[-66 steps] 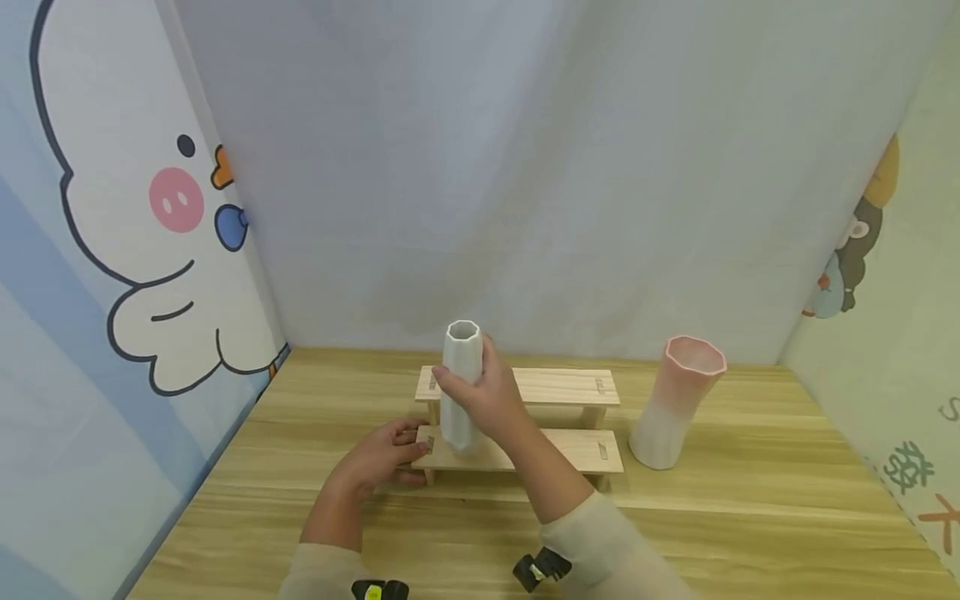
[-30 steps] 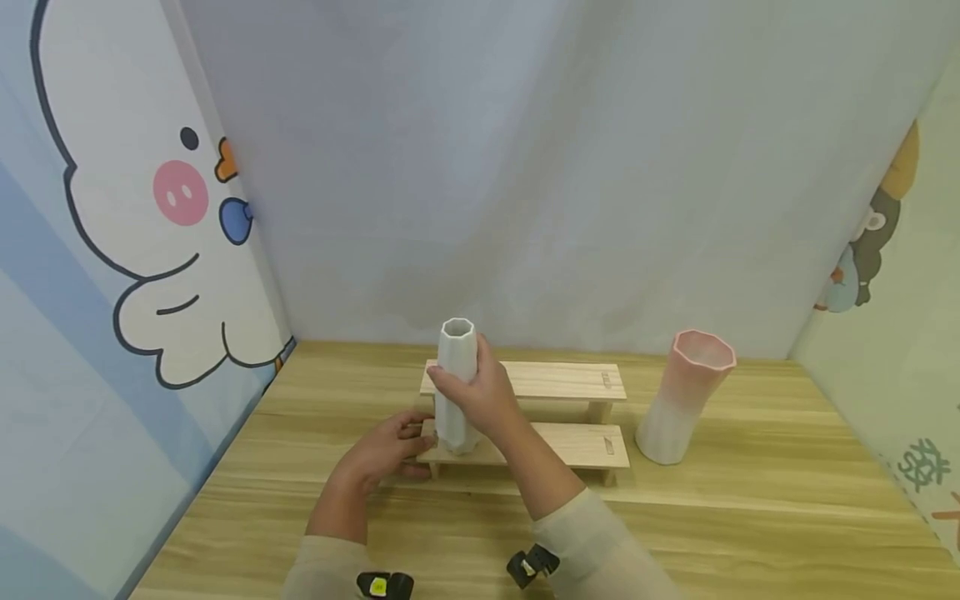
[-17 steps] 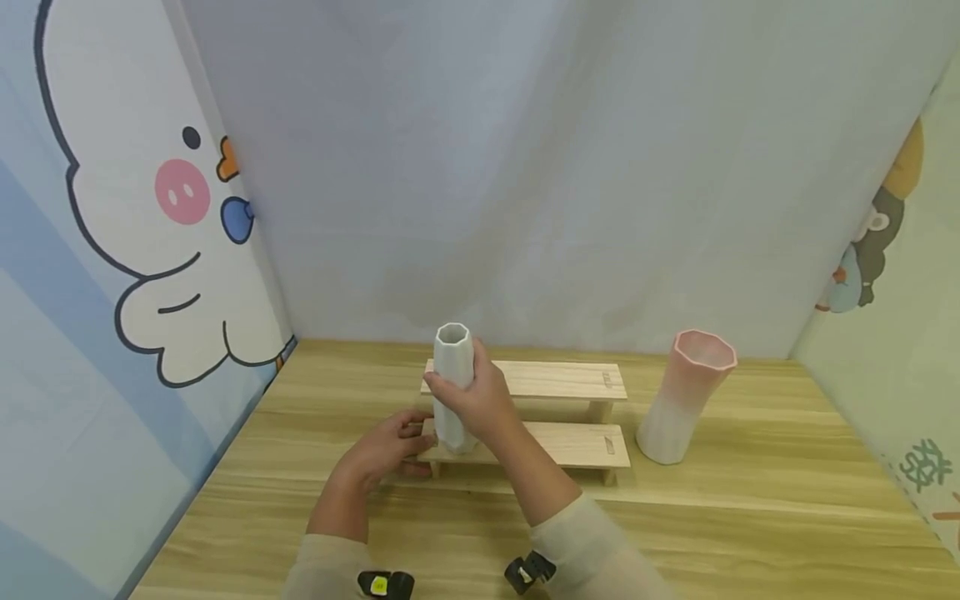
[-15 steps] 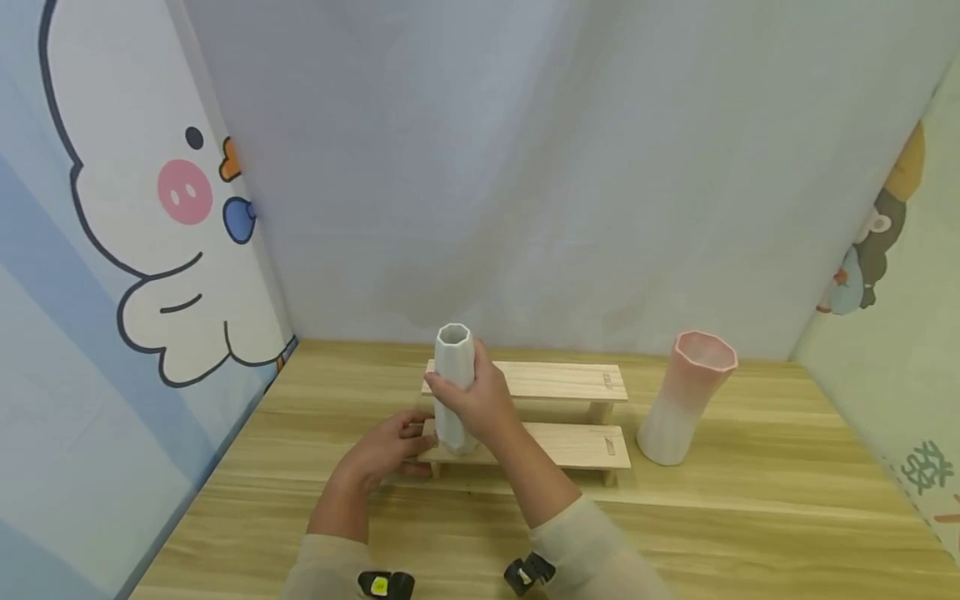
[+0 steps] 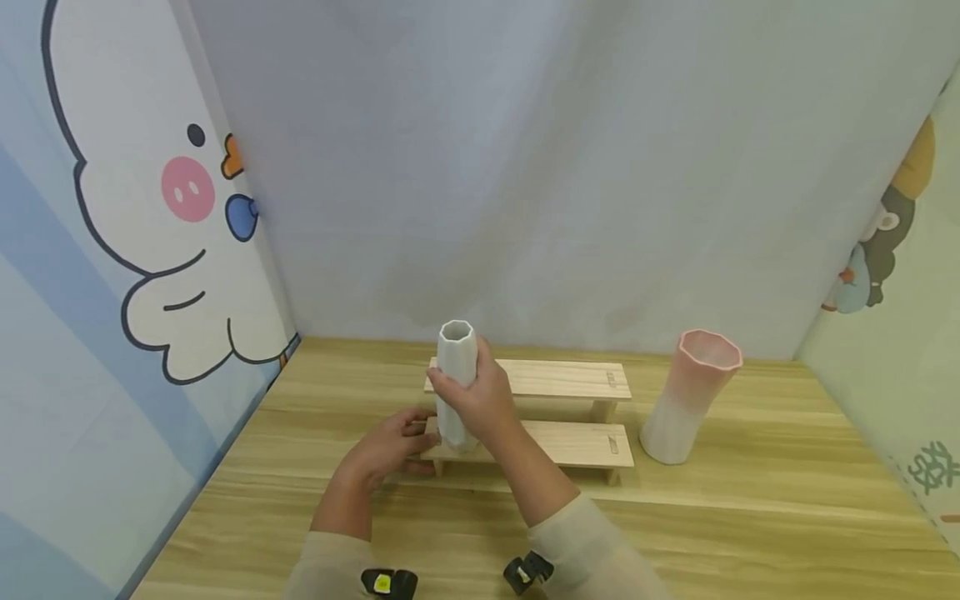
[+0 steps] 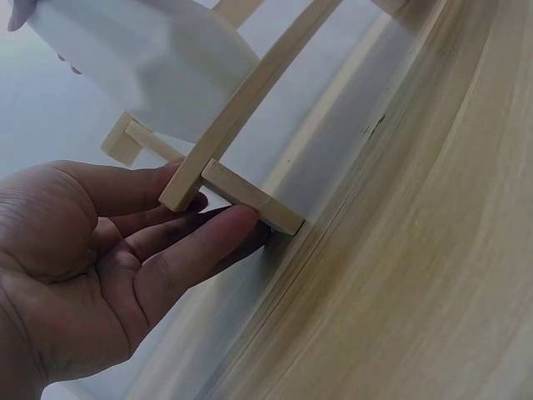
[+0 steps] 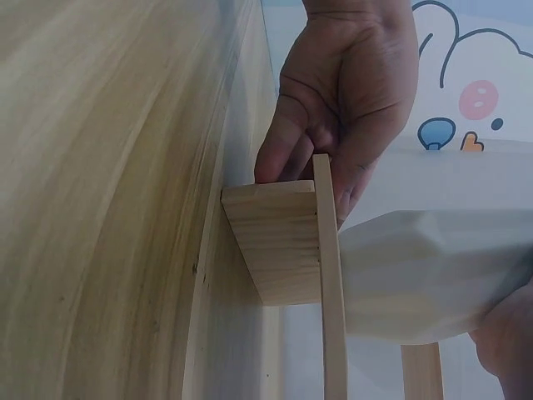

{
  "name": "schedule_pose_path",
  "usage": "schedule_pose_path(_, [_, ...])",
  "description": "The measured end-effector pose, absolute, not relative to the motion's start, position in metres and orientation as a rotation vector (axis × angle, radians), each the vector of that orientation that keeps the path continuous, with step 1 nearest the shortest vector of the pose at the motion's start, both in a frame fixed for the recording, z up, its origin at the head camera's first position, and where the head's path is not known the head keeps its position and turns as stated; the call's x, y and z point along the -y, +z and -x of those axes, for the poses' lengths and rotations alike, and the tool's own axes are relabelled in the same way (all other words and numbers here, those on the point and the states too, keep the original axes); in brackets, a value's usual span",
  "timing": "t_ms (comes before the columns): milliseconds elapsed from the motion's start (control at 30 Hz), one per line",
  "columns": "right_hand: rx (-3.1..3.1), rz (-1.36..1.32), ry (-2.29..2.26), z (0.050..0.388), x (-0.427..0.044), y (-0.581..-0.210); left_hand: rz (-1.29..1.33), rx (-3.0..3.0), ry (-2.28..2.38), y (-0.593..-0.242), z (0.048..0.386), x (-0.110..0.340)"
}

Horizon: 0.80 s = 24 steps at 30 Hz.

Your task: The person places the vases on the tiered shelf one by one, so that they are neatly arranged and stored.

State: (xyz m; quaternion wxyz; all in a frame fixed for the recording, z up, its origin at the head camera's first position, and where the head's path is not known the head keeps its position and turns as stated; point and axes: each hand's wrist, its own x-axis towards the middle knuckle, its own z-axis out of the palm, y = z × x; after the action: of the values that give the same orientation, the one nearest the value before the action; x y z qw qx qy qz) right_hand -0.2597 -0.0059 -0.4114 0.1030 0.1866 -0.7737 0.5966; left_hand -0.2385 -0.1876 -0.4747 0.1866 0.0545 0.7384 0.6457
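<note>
A white faceted vase [image 5: 456, 425] stands upright at the left end of the lower step of a pale wooden two-tier rack [image 5: 573, 443]. The right hand [image 5: 483, 398] grips the vase around its middle, thumb on the near left side. At the rack's left end, the left hand [image 5: 392, 450] holds the lower step; in the left wrist view the thumb lies on the board [image 6: 241, 108] and the fingers touch the leg below. From the right wrist view, the vase's base [image 7: 391, 275] meets the board, and part of the right hand [image 7: 508, 337] shows at the edge.
A pink and white vase [image 5: 686, 400] stands on the wooden table [image 5: 750, 517] to the right of the rack. Behind the table hangs a grey cloth [image 5: 525, 167]. Cartoon-printed panels stand at the left [image 5: 112, 208] and right.
Over the last two seconds the vase and right hand have shifted slightly left along the lower step. The left hand has kept its hold on the rack. The head view has shifted a little.
</note>
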Motion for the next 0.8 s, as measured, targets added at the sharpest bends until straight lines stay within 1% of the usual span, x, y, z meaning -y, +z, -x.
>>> schedule_pose_path(800, [2.337, -0.597, 1.785, 0.2616, -0.0004, -0.4103, -0.121, -2.089, 1.816, -0.4763, 0.2389, 0.1859])
